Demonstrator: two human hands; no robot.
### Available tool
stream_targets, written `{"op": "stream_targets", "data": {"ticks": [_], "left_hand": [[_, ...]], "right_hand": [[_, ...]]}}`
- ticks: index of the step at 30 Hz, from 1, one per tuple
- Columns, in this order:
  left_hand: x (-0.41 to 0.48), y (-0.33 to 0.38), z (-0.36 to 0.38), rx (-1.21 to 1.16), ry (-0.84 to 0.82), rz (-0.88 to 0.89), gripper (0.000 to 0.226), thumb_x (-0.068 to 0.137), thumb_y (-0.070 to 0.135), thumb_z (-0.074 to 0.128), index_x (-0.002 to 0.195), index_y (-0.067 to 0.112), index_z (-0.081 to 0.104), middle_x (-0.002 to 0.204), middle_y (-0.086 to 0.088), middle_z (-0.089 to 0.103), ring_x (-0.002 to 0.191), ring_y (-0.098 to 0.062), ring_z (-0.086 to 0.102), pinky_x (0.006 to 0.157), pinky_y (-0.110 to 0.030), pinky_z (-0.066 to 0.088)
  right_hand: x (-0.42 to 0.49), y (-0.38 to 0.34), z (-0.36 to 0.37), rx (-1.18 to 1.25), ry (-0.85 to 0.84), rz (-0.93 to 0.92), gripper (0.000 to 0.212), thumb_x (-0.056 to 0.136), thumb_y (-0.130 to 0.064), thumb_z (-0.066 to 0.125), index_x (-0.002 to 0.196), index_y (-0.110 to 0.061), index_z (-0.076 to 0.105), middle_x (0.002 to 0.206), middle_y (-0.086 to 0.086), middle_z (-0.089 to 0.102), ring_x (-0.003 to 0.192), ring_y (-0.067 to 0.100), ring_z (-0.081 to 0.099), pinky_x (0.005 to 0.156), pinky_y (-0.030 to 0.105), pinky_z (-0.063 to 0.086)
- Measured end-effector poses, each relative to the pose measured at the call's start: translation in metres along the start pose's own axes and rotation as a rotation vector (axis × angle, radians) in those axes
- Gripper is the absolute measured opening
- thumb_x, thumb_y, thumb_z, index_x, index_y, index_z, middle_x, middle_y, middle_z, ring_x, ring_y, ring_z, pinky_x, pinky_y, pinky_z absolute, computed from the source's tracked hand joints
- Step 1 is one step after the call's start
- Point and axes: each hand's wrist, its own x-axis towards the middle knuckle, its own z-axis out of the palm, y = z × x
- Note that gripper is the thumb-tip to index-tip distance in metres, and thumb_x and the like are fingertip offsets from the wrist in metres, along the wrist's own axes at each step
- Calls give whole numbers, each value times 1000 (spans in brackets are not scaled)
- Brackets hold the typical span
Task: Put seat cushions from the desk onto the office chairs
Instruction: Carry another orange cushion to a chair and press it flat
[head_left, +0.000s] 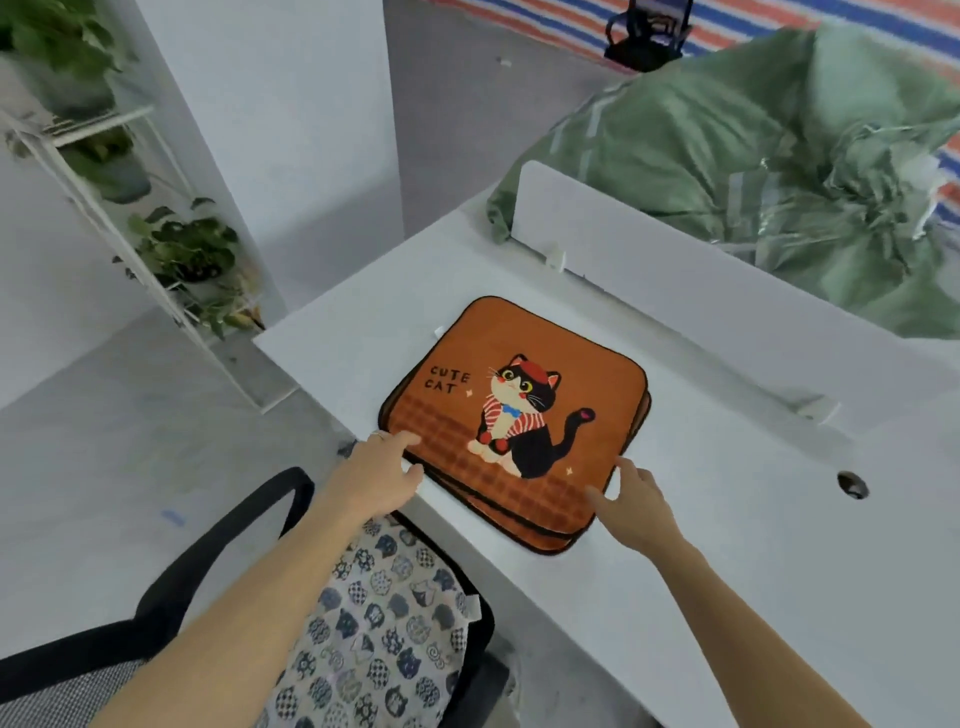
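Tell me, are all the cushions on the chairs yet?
Not yet. Done: the office chair nearest has a patterned cushion on its seat. In hand: the left hand and right hand touch the near corners of the top orange cushion, not lifted yet. Left: that one and the orange cushions stacked under it lie on the desk.

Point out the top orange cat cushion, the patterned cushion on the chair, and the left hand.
top orange cat cushion (517, 418): head view, on the printed cat.
patterned cushion (395, 634): head view, middle of its fabric.
left hand (371, 478): head view, back of the hand.
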Motion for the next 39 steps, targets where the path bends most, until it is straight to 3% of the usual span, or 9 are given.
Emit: {"op": "stream_targets", "data": {"ticks": [3,7,15,21,26,31,35,39], "left_hand": [[44,1,9,-38,-41,-125,51,97,43,50,146,31,39,147,-11,38,117,-25,55,99,-39,47],[89,-1,20,-76,-80,-263,58,96,41,52,149,25,36,150,-13,33,127,-31,48,105,-41,41],[148,-5,31,-85,-99,-458,69,94,40,56,154,22,26,151,-19,30,132,-37,42,111,-45,36],[157,11,50,117,51,-533,62,94,33,61,145,15,31,142,-23,34,126,-43,37,100,-51,40],[165,18,47,38,62,-435,48,90,10,61,134,11,41,134,-24,41,109,-41,54,94,-44,45],[161,35,31,-27,176,-338,31,96,4,48,125,10,56,121,-13,55,89,-20,54,80,-29,41],[146,46,10,-76,264,-238,29,101,8,43,122,18,61,118,-8,59,87,-13,52,78,-27,40],[121,64,-12,-73,185,-149,46,96,-1,42,132,23,57,135,-6,50,100,-16,54,89,-29,43]], "right_hand": [[64,4,5,105,-22,115,78,93,-53,57,153,-14,28,150,16,40,130,37,49,101,47,46],[112,13,21,168,26,250,75,93,-42,62,148,-3,30,146,18,37,123,40,52,94,46,49],[136,35,26,269,23,221,72,88,-39,72,139,-9,31,139,13,43,121,37,53,93,48,50],[146,38,31,229,7,211,68,91,-37,70,138,-8,30,138,15,41,119,40,53,92,49,49],[150,37,36,202,0,238,65,90,-38,70,132,-6,32,133,17,41,117,42,54,94,54,51],[162,33,23,210,-106,333,73,88,-41,73,139,-6,34,137,17,40,119,39,54,92,47,51],[156,26,20,184,-131,317,57,92,-42,66,134,-12,43,131,16,38,108,40,58,90,48,54],[140,12,7,121,-134,288,50,95,-40,57,138,-20,43,128,15,40,99,38,61,84,45,57]]}}
